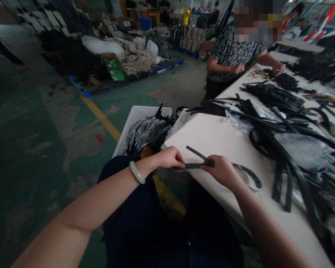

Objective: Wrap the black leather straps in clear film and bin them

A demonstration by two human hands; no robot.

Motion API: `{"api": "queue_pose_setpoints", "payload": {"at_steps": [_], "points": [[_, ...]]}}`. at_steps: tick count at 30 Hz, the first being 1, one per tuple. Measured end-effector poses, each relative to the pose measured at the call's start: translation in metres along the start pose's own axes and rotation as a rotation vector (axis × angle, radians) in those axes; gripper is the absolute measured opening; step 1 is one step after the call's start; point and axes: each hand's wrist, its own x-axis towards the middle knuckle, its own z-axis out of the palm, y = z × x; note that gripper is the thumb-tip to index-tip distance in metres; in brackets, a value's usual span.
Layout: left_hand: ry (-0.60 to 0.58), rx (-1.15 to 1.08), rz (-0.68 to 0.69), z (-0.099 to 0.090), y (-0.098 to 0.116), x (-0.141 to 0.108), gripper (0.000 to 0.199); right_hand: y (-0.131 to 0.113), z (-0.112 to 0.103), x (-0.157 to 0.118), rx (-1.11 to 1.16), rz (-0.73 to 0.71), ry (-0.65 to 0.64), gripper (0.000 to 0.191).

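Both of my hands are closed on a black strap (194, 166), held just over the table's near left edge. My left hand (171, 158), with a pale bangle on its wrist, pinches the strap's left end. My right hand (220, 170) grips it farther right, and a thin black strip (197, 153) sticks out from that hand up and to the left. Behind my right wrist, a curved dark strap (251, 174) lies on the white table; whether it joins the held one is hidden.
A white bin (131, 115) filled with black and grey straps stands left of the table (203, 132). Long black straps (284, 149) and plastic bags (303, 150) cover the table's right side. Across the corner, a co-worker (234, 52) handles small pieces. Loaded blue pallets (80, 87) stand behind.
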Motion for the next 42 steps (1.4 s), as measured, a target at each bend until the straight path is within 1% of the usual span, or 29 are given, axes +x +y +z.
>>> {"api": "queue_pose_setpoints", "payload": {"at_steps": [3,7,9,10,12,13,15,17,18,19,21,22,23,24,25,26,28,30,31,33,35,36,38,40,41,42], "points": [[0.03,0.12,0.09,0.008,0.005,0.009,0.021,-0.006,-0.002,-0.008,0.083,0.011,-0.024,0.018],[0.087,0.055,0.167,0.026,0.007,0.02,0.021,-0.016,0.005,-0.022,0.147,-0.006,-0.064,0.02],[0.044,-0.002,0.229,0.03,0.006,0.022,0.021,-0.016,0.007,-0.028,0.151,-0.012,-0.068,0.021],[0.008,-0.044,0.241,0.03,0.005,0.021,0.024,-0.014,0.007,-0.029,0.138,-0.005,-0.049,0.021],[-0.047,-0.128,0.189,0.025,0.002,0.018,0.03,-0.007,0.003,-0.03,0.106,0.032,-0.001,0.022],[-0.039,-0.152,0.131,0.022,0.0,0.015,0.031,-0.002,0.0,-0.03,0.09,0.052,0.022,0.022],[0.023,-0.124,0.023,0.014,-0.004,0.01,0.026,0.003,-0.004,-0.03,0.054,0.067,0.055,0.023],[0.108,-0.035,-0.003,0.009,-0.005,0.007,0.019,0.001,-0.003,-0.03,0.03,-0.021,0.083,0.021],[0.135,-0.008,0.017,0.007,-0.004,0.005,0.016,-0.002,-0.001,-0.03,0.025,-0.09,0.101,0.022],[0.146,0.002,0.061,0.006,-0.002,0.003,0.015,-0.007,0.002,-0.03,0.029,-0.159,0.112,0.027],[0.136,-0.008,0.178,0.006,0.005,-0.003,0.027,-0.018,0.008,-0.029,0.067,-0.238,0.114,0.042],[0.107,-0.014,0.236,0.006,0.009,-0.007,0.034,-0.022,0.01,-0.029,0.091,-0.233,0.114,0.046],[0.076,-0.015,0.29,0.007,0.014,-0.012,0.041,-0.026,0.011,-0.027,0.111,-0.214,0.115,0.043],[0.047,-0.012,0.338,0.008,0.019,-0.017,0.047,-0.028,0.01,-0.026,0.127,-0.195,0.105,0.035],[0.034,-0.013,0.378,0.009,0.024,-0.022,0.052,-0.03,0.009,-0.024,0.138,-0.184,0.082,0.029],[0.029,-0.016,0.421,0.011,0.027,-0.026,0.055,-0.031,0.007,-0.023,0.14,-0.177,0.049,0.027],[0.029,-0.003,0.51,0.014,0.031,-0.032,0.052,-0.032,0.003,-0.02,0.117,-0.181,-0.039,0.027],[0.055,0.042,0.558,0.016,0.031,-0.034,0.037,-0.032,-0.001,-0.019,0.09,-0.195,-0.084,0.021],[0.07,0.053,0.555,0.016,0.029,-0.035,0.03,-0.032,-0.001,-0.019,0.074,-0.206,-0.09,0.018],[0.102,0.034,0.503,0.01,0.025,-0.037,0.026,-0.028,-0.001,-0.022,0.021,-0.236,-0.107,0.021],[0.127,0.002,0.446,0.0,0.022,-0.044,0.027,-0.018,0.001,-0.029,-0.074,-0.214,-0.095,0.031],[0.134,0.002,0.439,-0.007,0.021,-0.048,0.027,-0.01,0.002,-0.034,-0.118,-0.195,-0.089,0.034],[0.127,0.041,0.47,-0.023,0.019,-0.061,0.025,0.008,0.005,-0.044,-0.139,-0.163,-0.091,0.034],[0.128,0.097,0.489,-0.043,0.017,-0.078,0.026,0.025,0.003,-0.052,-0.036,-0.129,-0.103,0.034],[0.165,0.126,0.473,-0.054,0.013,-0.089,0.03,0.031,0.0,-0.054,0.076,-0.098,-0.073,0.035],[0.239,0.156,0.437,-0.065,0.009,-0.103,0.036,0.035,-0.004,-0.055,0.197,-0.06,-0.007,0.037]]}}
